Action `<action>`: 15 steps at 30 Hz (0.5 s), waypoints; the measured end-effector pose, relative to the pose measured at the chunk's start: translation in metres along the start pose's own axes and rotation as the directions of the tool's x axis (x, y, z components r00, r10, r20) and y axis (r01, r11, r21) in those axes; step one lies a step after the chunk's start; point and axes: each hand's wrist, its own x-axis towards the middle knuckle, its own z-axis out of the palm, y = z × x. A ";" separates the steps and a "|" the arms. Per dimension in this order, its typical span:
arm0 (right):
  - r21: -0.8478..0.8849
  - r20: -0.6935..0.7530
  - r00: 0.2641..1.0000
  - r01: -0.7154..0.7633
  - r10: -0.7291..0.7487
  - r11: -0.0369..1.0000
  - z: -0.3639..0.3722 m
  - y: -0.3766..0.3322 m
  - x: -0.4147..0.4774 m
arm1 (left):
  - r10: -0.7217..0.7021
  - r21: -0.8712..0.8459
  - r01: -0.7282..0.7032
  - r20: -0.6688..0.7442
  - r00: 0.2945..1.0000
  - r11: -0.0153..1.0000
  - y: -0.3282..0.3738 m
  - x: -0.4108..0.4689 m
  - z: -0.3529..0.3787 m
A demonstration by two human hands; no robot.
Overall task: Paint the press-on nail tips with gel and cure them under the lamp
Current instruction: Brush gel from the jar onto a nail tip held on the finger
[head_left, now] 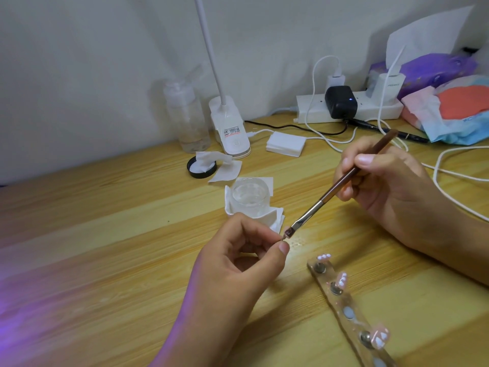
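Brown-handled brush (344,181) is held like a pen by the right hand (383,186), its fingers and thumb curled round the handle. The flat bristle end points down and left and touches a small nail tip (285,236). The left hand (238,263) pinches this nail tip between thumb and forefinger, with the other fingers curled under. Just behind this pinch stands a clear glass jar (247,196) on folded white tissue (275,221). Right of the pinch and nearer to the person, a clear holder strip (349,308) lies on the wooden table (105,234) and carries other pink-and-white nail tips (324,257). Well behind the pinch, near the wall, stands a white lamp base (230,128), with a black lid (197,172) in front of it.
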 end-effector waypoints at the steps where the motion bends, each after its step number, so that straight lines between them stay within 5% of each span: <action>1: -0.012 0.001 1.000 0.006 -0.006 1.000 0.000 0.000 0.000 | -0.002 -0.005 0.002 0.000 1.000 1.000 0.000 0.000 0.000; 15: -0.038 -0.092 0.995 0.042 -0.045 0.998 -0.002 0.000 0.001 | -0.001 0.000 0.001 -0.007 1.000 1.000 -0.001 0.001 0.001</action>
